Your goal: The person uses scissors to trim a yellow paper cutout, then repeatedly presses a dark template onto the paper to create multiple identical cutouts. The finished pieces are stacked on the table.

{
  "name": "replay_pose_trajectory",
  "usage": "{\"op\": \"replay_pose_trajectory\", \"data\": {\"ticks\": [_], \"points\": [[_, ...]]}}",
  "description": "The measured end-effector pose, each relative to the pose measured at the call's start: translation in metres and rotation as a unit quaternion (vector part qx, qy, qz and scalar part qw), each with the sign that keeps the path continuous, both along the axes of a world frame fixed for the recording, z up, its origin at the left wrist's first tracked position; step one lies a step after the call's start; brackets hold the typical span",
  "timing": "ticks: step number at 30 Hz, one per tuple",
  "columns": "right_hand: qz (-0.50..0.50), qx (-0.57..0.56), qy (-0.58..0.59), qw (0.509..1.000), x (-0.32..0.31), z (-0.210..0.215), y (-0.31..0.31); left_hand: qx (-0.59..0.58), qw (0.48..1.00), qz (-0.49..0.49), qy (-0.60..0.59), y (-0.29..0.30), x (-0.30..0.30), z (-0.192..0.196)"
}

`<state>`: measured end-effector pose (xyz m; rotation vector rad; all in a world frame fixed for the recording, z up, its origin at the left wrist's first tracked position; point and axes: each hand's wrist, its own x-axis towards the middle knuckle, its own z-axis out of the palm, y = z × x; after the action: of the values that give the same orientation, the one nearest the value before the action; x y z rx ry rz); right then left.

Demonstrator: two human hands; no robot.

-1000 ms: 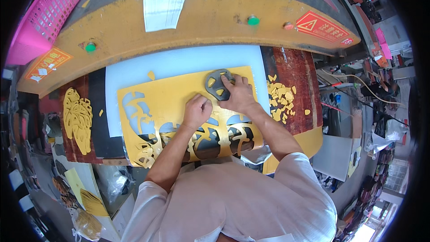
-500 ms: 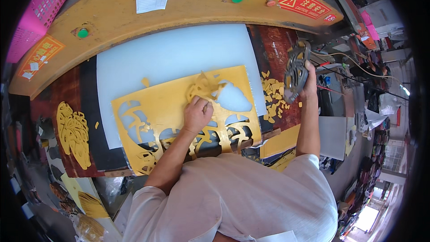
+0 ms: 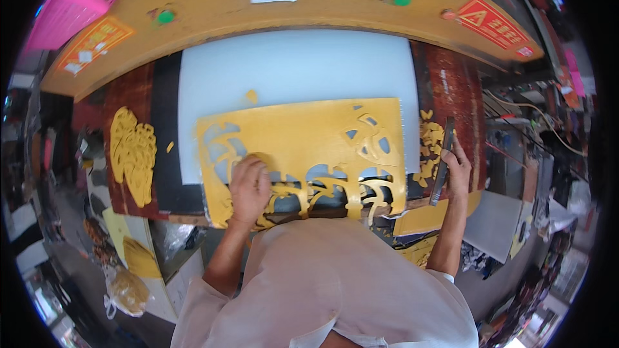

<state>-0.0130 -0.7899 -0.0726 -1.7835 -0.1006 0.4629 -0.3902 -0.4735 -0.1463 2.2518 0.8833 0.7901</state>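
A yellow sheet (image 3: 290, 135) with rows of cut-out openings lies over a pale cutting board (image 3: 296, 64) and the table's near edge. My left hand (image 3: 250, 188) is over the sheet's left part, fingers curled inward; whether they hold anything is hidden. In my right hand (image 3: 458, 166) is a dark metal cutting die (image 3: 441, 164), turned edge-on beside the sheet's right edge. An openwork yellow cut piece (image 3: 374, 140) lies at the sheet's upper right, with small gaps showing through.
Stacked yellow cut pieces (image 3: 134, 154) lie at the left, small yellow scraps (image 3: 431, 145) at the right. A yellow machine beam (image 3: 309, 9) with green buttons spans the far side. One loose scrap (image 3: 251, 96) rests on the board. A pink basket (image 3: 84, 3) stands far left.
My left hand has moved left, away from the openwork piece, which now fills the former large opening. My right hand has lowered the die and turned it edge-on. The view has shifted.
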Motion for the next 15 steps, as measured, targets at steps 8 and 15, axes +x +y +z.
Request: {"op": "replay_pose_trajectory", "data": {"ticks": [8,15], "points": [[0.466,-0.139,-0.301,0.820,-0.081,0.002,0.182,0.090,0.988,0.041,0.117,0.034,-0.039,-0.037],[0.603,-0.207,-0.462,0.617,-0.144,-0.038,0.288,0.094,0.984,0.074,0.133,0.034,-0.035,-0.064]]}}
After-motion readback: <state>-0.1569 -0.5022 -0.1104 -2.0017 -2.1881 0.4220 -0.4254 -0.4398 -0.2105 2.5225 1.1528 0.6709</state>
